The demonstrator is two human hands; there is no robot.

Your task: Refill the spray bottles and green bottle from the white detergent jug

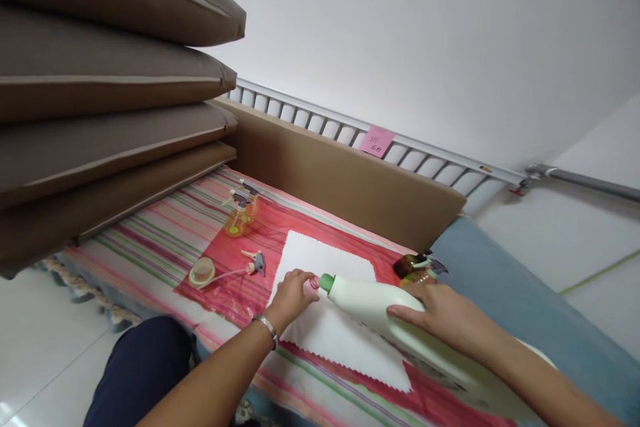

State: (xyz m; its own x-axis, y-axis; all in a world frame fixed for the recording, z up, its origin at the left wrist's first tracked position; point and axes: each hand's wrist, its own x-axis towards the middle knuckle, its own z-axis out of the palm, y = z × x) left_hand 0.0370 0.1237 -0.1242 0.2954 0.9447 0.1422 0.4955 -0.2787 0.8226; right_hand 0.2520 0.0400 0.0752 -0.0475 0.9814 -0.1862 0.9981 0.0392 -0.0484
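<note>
Left hand (293,297) pinches 1 small pinkish piece (315,282), maybe a cap, at the green tip (327,282) of the bottle (370,300), so likely a pouring step needing steady tilt; bottle big, pale green, tipped over white cloth (320,253), right hand (443,310) gripping its body.

A large pale-green bottle (370,302) with a darker green tip (327,281) is tilted sideways, stretching from the frame's centre toward the lower right; a small, translucent reddish piece (314,283) is held just beside that tip.
</note>
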